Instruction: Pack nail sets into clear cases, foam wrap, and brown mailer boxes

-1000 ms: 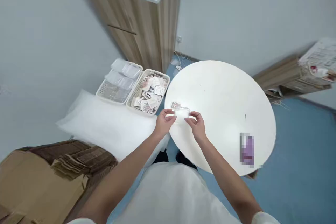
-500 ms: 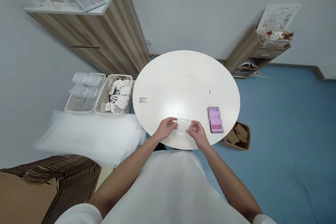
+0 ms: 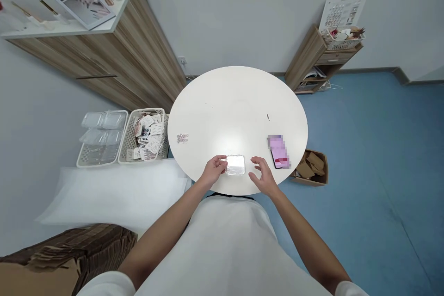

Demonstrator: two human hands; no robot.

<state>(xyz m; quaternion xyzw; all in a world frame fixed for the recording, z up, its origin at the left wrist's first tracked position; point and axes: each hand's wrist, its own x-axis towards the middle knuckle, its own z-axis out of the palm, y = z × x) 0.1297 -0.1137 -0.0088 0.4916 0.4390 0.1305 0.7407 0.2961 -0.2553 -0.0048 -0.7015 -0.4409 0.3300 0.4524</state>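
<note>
Fingers and thumb of my left hand (image 3: 212,169) grip the left edge of a clear case (image 3: 235,165), flat and rounded at the corners. It lies near the front edge of the round white worktop (image 3: 236,97), just before my waist; whether it rests on the surface or is held slightly above it, I cannot tell. My right hand (image 3: 264,176) holds nothing: its thumb and fingers are spread and curved, facing the right side of the case with a gap between.

Beyond my right hand a phone (image 3: 278,151) with a pinkish, blurred-out screen lies tilted on the worktop. Toward the left edge sits a small cluster of pinkish pieces (image 3: 182,138), too small for me to make out, and a little dark mark (image 3: 268,117) shows further back on the right.

To my left, two white baskets stand side by side: the outer basket (image 3: 120,143) holds clear packs (image 3: 93,120), the inner basket (image 3: 130,136) a jumble of printed cards (image 3: 149,134). Nearer me a white sheet (image 3: 118,194) is spread out, with stacked cardboard (image 3: 93,249) in front. On the blue floor (image 3: 374,148) at right, an open box (image 3: 314,182) contains brown cardboard pieces (image 3: 314,162).
</note>
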